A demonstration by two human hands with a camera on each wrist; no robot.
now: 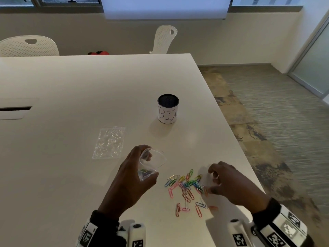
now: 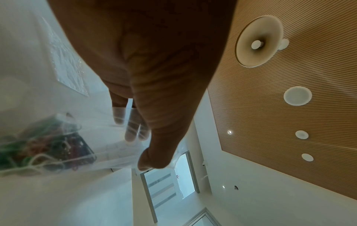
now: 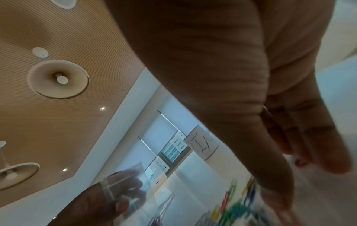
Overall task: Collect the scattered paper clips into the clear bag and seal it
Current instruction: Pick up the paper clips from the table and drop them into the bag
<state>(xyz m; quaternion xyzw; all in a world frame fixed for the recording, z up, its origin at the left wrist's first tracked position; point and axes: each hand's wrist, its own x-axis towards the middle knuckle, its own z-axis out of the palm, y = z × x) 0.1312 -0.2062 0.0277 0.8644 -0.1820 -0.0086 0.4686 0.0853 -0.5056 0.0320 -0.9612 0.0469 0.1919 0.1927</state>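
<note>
Left hand [image 1: 131, 177] gripping the clear bag [image 1: 151, 161], mouth held open, some clips inside. Right hand [image 1: 229, 182] curled over the paper clips [image 1: 185, 188] on the table [image 1: 71, 104]; grasp on any impossible to tell

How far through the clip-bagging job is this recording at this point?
Partly done: a few clips already sit in the clear bag, held open by the left hand. The right hand reaches into the paper clips on the table. Most remain; sealing not begun.
</note>
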